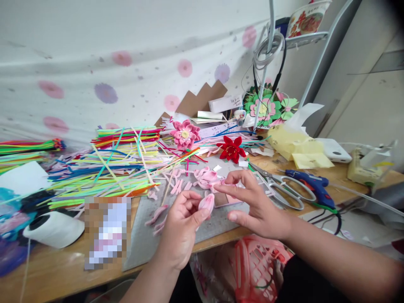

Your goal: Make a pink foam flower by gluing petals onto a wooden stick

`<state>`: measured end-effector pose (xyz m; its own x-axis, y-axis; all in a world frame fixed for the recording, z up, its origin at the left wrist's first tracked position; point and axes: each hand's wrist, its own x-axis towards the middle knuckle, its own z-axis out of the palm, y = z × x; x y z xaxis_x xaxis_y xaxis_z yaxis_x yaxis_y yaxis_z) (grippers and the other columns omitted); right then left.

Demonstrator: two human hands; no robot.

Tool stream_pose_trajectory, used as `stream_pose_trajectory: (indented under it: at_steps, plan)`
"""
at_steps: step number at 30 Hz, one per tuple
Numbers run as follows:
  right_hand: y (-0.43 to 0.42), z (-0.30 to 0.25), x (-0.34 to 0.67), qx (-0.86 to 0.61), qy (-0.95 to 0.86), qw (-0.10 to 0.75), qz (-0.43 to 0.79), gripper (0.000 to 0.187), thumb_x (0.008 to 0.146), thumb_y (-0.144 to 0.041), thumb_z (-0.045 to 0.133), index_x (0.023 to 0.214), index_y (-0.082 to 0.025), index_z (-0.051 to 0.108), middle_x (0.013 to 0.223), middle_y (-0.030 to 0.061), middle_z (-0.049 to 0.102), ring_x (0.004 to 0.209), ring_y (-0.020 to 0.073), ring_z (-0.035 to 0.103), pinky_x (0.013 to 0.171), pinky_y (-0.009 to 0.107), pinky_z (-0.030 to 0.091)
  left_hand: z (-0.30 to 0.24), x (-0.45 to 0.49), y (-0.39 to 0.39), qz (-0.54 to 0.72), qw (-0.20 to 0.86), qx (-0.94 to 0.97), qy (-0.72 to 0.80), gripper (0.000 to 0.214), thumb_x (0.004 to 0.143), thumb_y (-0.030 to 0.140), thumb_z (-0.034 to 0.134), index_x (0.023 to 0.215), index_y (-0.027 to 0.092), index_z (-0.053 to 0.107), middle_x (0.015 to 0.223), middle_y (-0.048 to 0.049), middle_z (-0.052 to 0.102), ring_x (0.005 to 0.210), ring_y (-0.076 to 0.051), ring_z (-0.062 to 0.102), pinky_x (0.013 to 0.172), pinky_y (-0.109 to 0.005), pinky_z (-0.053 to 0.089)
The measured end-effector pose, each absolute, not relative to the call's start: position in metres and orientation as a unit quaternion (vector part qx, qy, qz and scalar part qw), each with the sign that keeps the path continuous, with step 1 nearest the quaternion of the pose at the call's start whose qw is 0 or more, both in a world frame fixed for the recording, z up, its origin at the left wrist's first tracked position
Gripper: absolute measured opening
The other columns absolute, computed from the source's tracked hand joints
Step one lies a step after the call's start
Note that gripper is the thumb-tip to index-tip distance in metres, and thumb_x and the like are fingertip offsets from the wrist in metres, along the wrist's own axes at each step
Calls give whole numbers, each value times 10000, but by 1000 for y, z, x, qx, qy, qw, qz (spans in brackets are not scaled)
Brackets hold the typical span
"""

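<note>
My left hand (pixel 181 225) is closed round a small pink fuzzy petal (pixel 206 203), pinched between thumb and fingers above a grey mat (pixel 148 242). My right hand (pixel 252 202) hovers just right of it with fingers spread and curved, fingertips near the petal and near more loose pink petals (pixel 205 176) on the mat. Nothing shows in the right hand.
A heap of coloured pipe cleaners (pixel 110 164) covers the left of the wooden table (pixel 57 269). A pink flower (pixel 185 134) and a red flower (pixel 232 149) lie behind. Scissors (pixel 284 189) and a blue glue gun (pixel 315 187) lie right. White thread spool (pixel 53 229) left; red basket (pixel 259 265) below.
</note>
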<state>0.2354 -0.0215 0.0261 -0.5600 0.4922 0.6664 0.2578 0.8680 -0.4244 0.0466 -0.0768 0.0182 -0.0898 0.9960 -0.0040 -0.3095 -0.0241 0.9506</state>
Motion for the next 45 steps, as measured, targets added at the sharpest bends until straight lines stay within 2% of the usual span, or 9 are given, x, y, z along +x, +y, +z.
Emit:
stream_pose_trajectory:
  at_steps: [3, 6, 12, 15, 20, 24, 28, 33, 45]
  plan:
    - [-27, 28, 232, -189, -858, 426, 216, 493, 886, -501, 434, 1264, -200, 535, 1067, 88, 417, 1030, 227, 418, 906, 421, 388, 19, 46, -77, 606, 570, 363, 419, 238, 701, 155, 715, 880, 186, 560, 733, 12, 604, 665, -111, 560, 629, -248, 464]
    - [-31, 26, 227, -190, -869, 408, 205, 536, 880, -530, 424, 1299, -203, 502, 1081, 93, 417, 1027, 231, 416, 899, 428, 390, 19, 46, -76, 603, 614, 333, 386, 193, 710, 172, 718, 861, 166, 598, 688, 14, 587, 625, -93, 546, 625, -235, 471]
    - [-27, 16, 221, -230, -917, 324, -30, 612, 853, -576, 436, 1372, -254, 408, 1160, 119, 449, 1046, 296, 410, 959, 607, 244, 13, 53, -77, 612, 714, 187, 284, 165, 741, 221, 704, 868, 188, 604, 637, 37, 521, 557, -64, 481, 551, -198, 436]
    - [-24, 14, 223, -255, -917, 300, -68, 674, 820, -640, 423, 1378, -264, 396, 1196, 124, 468, 1052, 305, 412, 968, 624, 228, 10, 55, -79, 602, 729, 156, 285, 130, 763, 231, 683, 839, 182, 590, 642, 29, 523, 548, -61, 470, 551, -196, 423]
    - [-23, 16, 228, -263, -922, 271, -83, 683, 811, -660, 417, 1365, -261, 412, 1214, 120, 492, 1042, 298, 426, 977, 623, 216, 12, 50, -82, 560, 731, 238, 310, 239, 697, 204, 737, 877, 158, 587, 734, -9, 581, 602, -74, 498, 610, -218, 437]
    - [-23, 17, 230, -252, -920, 284, -99, 670, 813, -653, 428, 1352, -255, 429, 1212, 117, 501, 1041, 289, 432, 987, 620, 205, 14, 48, -82, 542, 689, 283, 388, 95, 768, 175, 649, 823, 149, 577, 706, -22, 615, 559, -76, 507, 579, -217, 429]
    - [-24, 16, 230, -234, -921, 288, -122, 597, 826, -629, 436, 1308, -280, 480, 1218, 95, 510, 1036, 283, 437, 997, 632, 174, 16, 49, -81, 551, 643, 319, 426, 78, 806, 207, 594, 767, 144, 571, 676, -48, 648, 521, -88, 513, 538, -220, 417]
    - [-25, 15, 227, -240, -921, 274, -134, 582, 841, -617, 418, 1300, -267, 491, 1216, 99, 517, 1024, 286, 439, 981, 633, 190, 19, 49, -82, 558, 646, 310, 418, 137, 796, 200, 594, 677, 152, 547, 594, -19, 618, 463, -69, 465, 487, -199, 382]
    - [-25, 10, 226, -221, -927, 279, -115, 601, 825, -629, 435, 1336, -314, 441, 1225, 80, 500, 1029, 282, 427, 976, 631, 197, 20, 44, -81, 559, 683, 255, 394, 138, 771, 219, 625, 681, 149, 548, 549, 6, 559, 426, -38, 392, 445, -169, 327]
